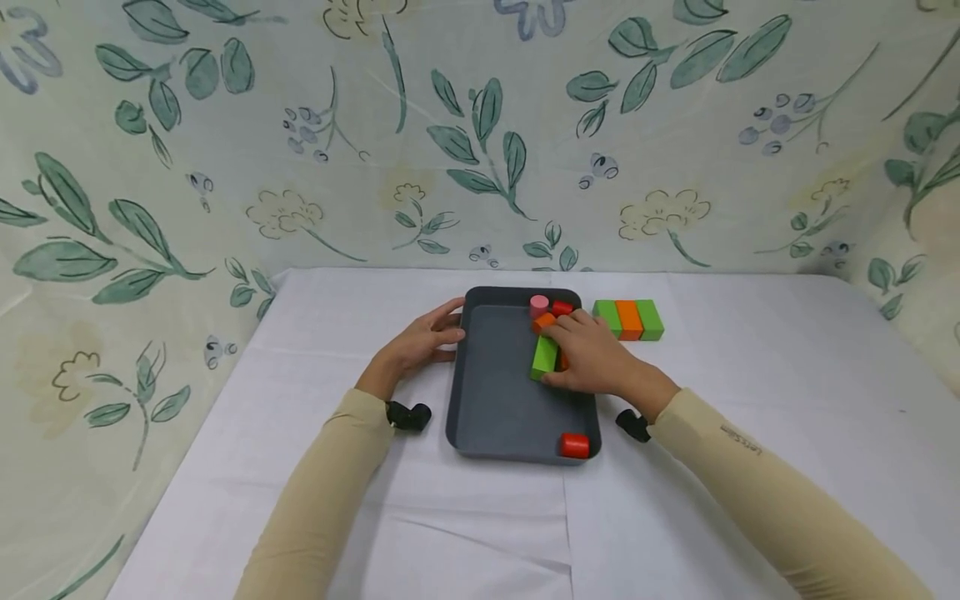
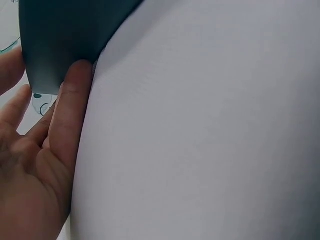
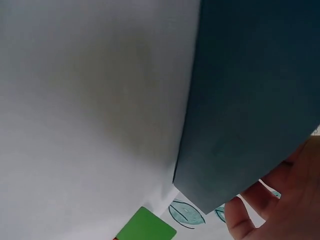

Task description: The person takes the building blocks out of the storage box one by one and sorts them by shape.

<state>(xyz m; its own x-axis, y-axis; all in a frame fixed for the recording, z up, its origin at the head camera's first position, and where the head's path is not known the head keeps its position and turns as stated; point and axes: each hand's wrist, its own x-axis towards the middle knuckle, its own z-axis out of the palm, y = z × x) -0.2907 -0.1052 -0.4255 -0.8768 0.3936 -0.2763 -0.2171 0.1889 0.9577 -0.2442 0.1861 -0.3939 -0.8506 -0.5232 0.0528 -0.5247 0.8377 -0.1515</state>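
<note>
A dark grey tray (image 1: pixel 502 417) sits on the white cloth. My left hand (image 1: pixel 420 343) is at its left side, fingers fairly straight and touching the outer wall; the left wrist view shows these fingers (image 2: pixel 72 110) against it. Over the tray's right half, my right hand (image 1: pixel 592 354) pinches a green block (image 1: pixel 545 357) between thumb and fingers. Just beyond that block lie an orange block (image 1: pixel 543 322), a pink cylinder (image 1: pixel 539 305) and a red piece (image 1: pixel 562 307). Another orange piece is partly hidden under the right hand. A red cylinder (image 1: pixel 574 446) lies in the near right corner.
Right of the tray, on the cloth, a green block (image 1: pixel 651 321), an orange block (image 1: pixel 629 321) and another green block (image 1: pixel 607 315) stand side by side. A floral cloth (image 1: pixel 450 233) hangs behind the table. Black straps with small devices are on both wrists.
</note>
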